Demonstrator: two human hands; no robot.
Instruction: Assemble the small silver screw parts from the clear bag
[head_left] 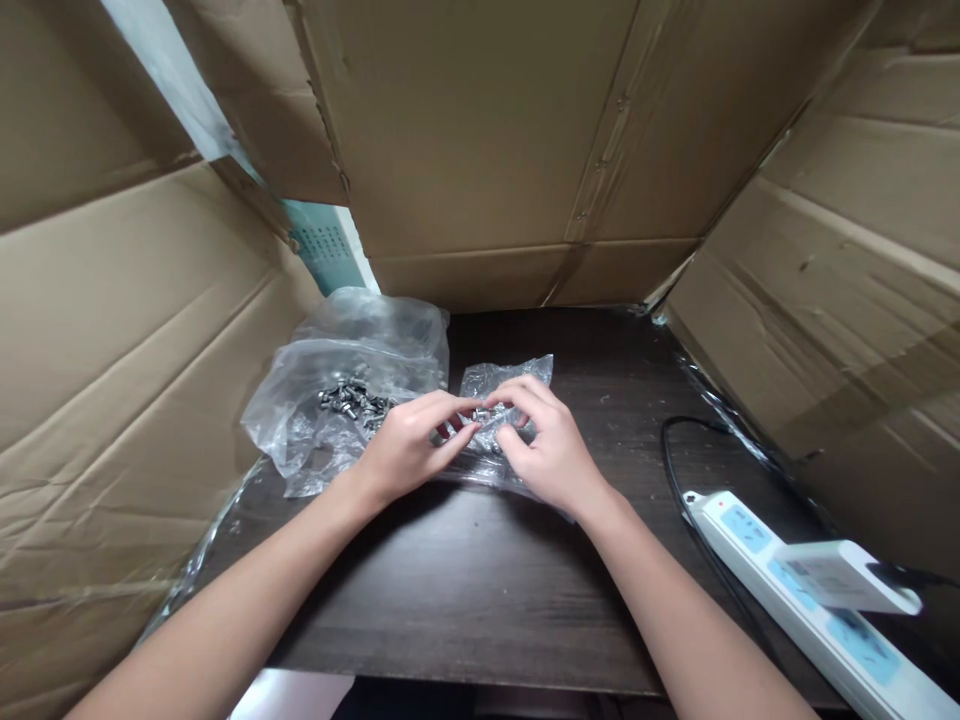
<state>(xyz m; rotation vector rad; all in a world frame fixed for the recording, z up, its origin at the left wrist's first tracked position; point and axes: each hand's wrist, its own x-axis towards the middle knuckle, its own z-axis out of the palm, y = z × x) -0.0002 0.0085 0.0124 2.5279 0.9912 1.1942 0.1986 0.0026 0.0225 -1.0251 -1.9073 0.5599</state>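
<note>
My left hand [416, 445] and my right hand [544, 440] meet over a small clear plastic bag [508, 374] on the dark table. The fingers of both are curled, with the index fingertips nearly touching. A small shiny metal fastener [480, 413] shows at the left fingertips; its exact shape is too small to make out. The right thumb and index finger bend close beside it, and what they pinch, if anything, is unclear. Left of my hands, a larger clear plastic bag [281, 400] lies open with a pile of metal bolts [351, 400] in it, partly covered by my left hand.
Cardboard walls [480, 130] enclose the dark wooden table [457, 580] at the back and both sides. On the right lies a white power strip [795, 590] with a white plug-in adapter [847, 577] and a black cable [670, 460]. A greenish printed sheet [326, 245] shows through a gap.
</note>
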